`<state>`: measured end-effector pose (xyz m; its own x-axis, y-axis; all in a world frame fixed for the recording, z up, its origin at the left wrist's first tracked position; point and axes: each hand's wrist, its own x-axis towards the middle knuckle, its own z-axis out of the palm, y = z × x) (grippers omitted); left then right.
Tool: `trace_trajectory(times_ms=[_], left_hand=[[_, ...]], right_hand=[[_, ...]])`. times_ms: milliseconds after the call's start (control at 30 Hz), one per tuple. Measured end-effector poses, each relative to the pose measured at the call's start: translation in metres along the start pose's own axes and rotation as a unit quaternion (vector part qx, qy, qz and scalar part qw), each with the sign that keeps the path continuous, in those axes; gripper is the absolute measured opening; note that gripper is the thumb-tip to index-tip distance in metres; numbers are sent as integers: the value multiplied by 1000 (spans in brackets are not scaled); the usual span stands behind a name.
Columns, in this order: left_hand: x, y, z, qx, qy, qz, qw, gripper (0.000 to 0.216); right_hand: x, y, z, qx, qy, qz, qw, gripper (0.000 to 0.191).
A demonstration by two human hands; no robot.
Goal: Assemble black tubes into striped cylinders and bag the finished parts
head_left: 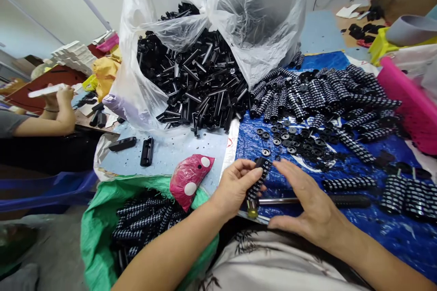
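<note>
My left hand point(237, 184) is closed around a black cylinder of rings with white characters point(260, 182), tilted over the table's front edge. At its lower end shows a yellowish piece point(252, 209); whether the two are joined I cannot tell. Just to the right, my right hand point(307, 204) is open, thumb and fingers spread, with nothing between them. Partly behind that hand lies a metal rod point(278, 201) with a black handle point(351, 201). Small black discs point(292, 141) are scattered on the blue sheet point(249, 141) beyond both hands.
A clear plastic bag point(133, 86) spills black tubular parts point(205, 82). Many ringed cylinders point(317, 91) are heaped at right beside a pink basket point(409, 104). A green sack point(94, 232) holds more cylinders; a red spotted pouch point(191, 175) rests at its rim. Another person's arm point(51, 120) is at left.
</note>
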<state>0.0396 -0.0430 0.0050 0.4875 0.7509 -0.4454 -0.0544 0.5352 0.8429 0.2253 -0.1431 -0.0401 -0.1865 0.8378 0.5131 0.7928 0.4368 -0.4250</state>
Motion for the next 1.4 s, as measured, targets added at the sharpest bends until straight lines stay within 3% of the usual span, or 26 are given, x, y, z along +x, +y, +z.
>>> trace_trajectory(times_ms=[67, 133, 200, 267, 367, 533, 700, 867, 933, 1033, 1167, 1333, 1400], left_hand=[[4, 2, -18, 166, 36, 112, 979, 27], [7, 8, -36, 352, 51, 166, 920, 16], [10, 15, -49, 484, 47, 151, 860, 15], [12, 21, -55, 533, 19, 109, 839, 20], [17, 24, -54, 509, -34, 46, 859, 30], [24, 22, -53, 474, -39, 33, 879, 31], [37, 28, -55, 484, -79, 6, 871, 30], [42, 32, -57, 492, -100, -4, 865, 41], [42, 30, -57, 496, -95, 9, 863, 39], [43, 27, -59, 486, -90, 26, 869, 30], [46, 27, -61, 459, -108, -5, 882, 26], [46, 32, -59, 471, -103, 7, 876, 40], [45, 33, -59, 482, -94, 10, 871, 38]], right_hand=[[-12, 4, -3, -48, -32, 5, 998, 43], [-20, 5, -8, -79, -41, 15, 996, 18], [-18, 3, -13, -85, -16, 37, 996, 14], [-8, 1, -17, -78, 34, 56, 995, 13], [13, -2, -14, -82, 73, 60, 992, 14], [31, -7, -8, -155, 9, 13, 988, 15], [35, -23, -13, -4, 67, -36, 997, 20], [27, -30, 5, -46, -17, -86, 995, 14], [25, -28, 5, -40, -26, -75, 996, 14], [26, -23, -8, 5, 14, -33, 999, 21], [30, -22, -12, -11, 61, -15, 998, 24], [28, -29, 8, -40, -29, -80, 996, 17], [27, -28, 8, -18, -28, -70, 997, 18]])
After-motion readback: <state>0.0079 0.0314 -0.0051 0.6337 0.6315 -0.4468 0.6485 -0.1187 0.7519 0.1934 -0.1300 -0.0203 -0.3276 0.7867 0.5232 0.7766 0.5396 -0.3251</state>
